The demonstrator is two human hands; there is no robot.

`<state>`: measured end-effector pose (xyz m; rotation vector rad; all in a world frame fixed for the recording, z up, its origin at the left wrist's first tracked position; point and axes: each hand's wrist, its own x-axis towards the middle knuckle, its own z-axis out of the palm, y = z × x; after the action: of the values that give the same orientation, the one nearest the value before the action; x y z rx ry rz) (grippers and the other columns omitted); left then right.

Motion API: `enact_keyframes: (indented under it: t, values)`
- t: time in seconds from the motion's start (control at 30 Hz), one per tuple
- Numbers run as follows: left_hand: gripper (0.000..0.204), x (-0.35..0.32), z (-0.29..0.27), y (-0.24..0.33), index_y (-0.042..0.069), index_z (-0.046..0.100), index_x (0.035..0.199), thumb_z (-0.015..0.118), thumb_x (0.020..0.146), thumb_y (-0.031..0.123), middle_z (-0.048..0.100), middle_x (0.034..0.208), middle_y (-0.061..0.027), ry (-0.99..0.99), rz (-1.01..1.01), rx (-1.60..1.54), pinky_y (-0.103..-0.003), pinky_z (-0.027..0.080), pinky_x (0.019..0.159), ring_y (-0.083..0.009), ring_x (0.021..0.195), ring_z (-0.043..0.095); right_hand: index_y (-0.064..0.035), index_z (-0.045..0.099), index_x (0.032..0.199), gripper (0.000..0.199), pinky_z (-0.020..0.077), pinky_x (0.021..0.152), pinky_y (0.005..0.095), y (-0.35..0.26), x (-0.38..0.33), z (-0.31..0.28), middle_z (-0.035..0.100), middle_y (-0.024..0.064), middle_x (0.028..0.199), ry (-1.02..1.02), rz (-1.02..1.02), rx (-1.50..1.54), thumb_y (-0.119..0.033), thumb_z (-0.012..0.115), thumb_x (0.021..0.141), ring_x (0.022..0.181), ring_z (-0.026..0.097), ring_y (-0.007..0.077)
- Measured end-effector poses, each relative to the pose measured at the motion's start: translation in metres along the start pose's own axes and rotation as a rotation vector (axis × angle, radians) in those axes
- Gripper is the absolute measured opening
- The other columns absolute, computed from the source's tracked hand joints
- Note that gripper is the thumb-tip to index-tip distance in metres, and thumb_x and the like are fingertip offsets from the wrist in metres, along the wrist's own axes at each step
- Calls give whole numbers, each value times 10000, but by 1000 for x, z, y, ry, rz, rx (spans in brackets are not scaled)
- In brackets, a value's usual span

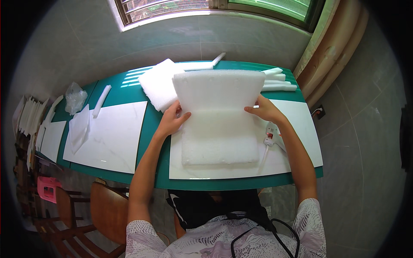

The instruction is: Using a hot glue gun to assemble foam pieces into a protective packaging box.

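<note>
On the green tabletop (157, 142), both hands' fingers clamped the folded white foam sheet (219, 116); its springy upper flap could flop back onto the glue gun (272, 133).

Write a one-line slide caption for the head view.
Both hands, left hand and right hand, fold a white rectangular foam sheet upward over a white board on a green table.

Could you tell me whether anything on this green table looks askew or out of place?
Only mildly. The white foam sheet is bent upward along a fold, held by the left hand and right hand. A glue gun lies partly tucked beside its right edge.
</note>
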<state>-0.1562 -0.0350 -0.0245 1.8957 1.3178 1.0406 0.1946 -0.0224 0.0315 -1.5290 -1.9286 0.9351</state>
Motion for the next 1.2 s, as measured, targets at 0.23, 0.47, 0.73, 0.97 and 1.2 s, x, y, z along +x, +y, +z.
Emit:
enact_keyframes:
  t: [0.23, 0.47, 0.73, 0.97, 1.2]
  values:
    - [434, -1, 2, 5, 32, 566, 1199, 689, 857, 270, 552, 804, -65, -9, -15, 78, -292, 443, 677, -158, 718, 480, -32, 521, 1270, 536, 462, 979, 375, 10, 4, 1, 634, 168, 1176, -46, 31, -82, -147, 752, 801, 1100, 600, 302]
    - [401, 1, 3, 4, 33, 578, 1184, 682, 851, 232, 518, 730, -42, 11, -40, 103, -275, 430, 633, -135, 671, 474, -23, 549, 1237, 573, 463, 995, 388, 4, 0, -1, 632, 169, 1185, -100, 16, -9, -124, 801, 732, 1101, 602, 308]
    - [381, 0, 7, 7, 28, 595, 1159, 684, 839, 213, 510, 724, -30, 50, -18, 96, -270, 421, 632, -122, 655, 462, -38, 553, 1246, 532, 466, 966, 368, 13, -11, -8, 623, 144, 1197, -13, -20, 18, -179, 765, 779, 1128, 577, 280]
    - [366, 2, 4, 1, 31, 600, 1146, 682, 837, 209, 512, 730, -27, 39, -19, 70, -270, 420, 638, -126, 670, 464, -74, 534, 1277, 509, 486, 923, 367, 35, -91, -64, 586, 125, 1224, 187, -21, 41, -224, 707, 821, 1165, 536, 245]
    - [382, 3, -1, -6, 29, 594, 1153, 683, 837, 223, 525, 743, -46, 46, 0, 95, -283, 435, 651, -143, 674, 484, -6, 508, 1288, 576, 448, 961, 360, 40, -142, -32, 480, 159, 1274, -14, -30, -462, -170, 696, 768, 1118, 543, 325]
